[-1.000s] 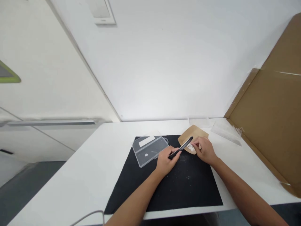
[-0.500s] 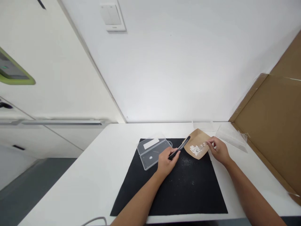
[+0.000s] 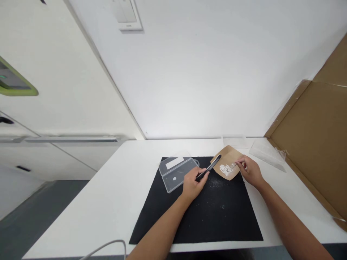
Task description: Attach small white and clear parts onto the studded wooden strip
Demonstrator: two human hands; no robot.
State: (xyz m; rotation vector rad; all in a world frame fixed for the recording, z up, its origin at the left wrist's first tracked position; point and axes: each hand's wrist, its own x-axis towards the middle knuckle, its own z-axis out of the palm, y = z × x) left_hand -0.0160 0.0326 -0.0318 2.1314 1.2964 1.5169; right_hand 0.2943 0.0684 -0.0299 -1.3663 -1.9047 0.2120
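A slim black tool [image 3: 214, 164] is gripped in my left hand [image 3: 193, 184], its far end over the left edge of a brown paper tray [image 3: 229, 153]. Small white pieces [image 3: 226, 169] lie in a heap inside that tray. My right hand [image 3: 249, 170] reaches in from the tray's right side, fingertips pinched together near the pieces; what they hold, if anything, is too small to name. To the left, an open clear plastic case [image 3: 177, 177] with a white label rests on the black mat [image 3: 217, 216].
Clear plastic pieces [image 3: 267, 155] stand behind and right of the tray. A cardboard panel [image 3: 314, 144] borders the white table [image 3: 103, 202] on the right. A grey cable [image 3: 108, 243] curls at the front edge. White powder and specks dot the mat.
The view has shifted slightly. My right fingertips have moved a little left and inward over the tray. My left hand keeps its hold on the black tool.
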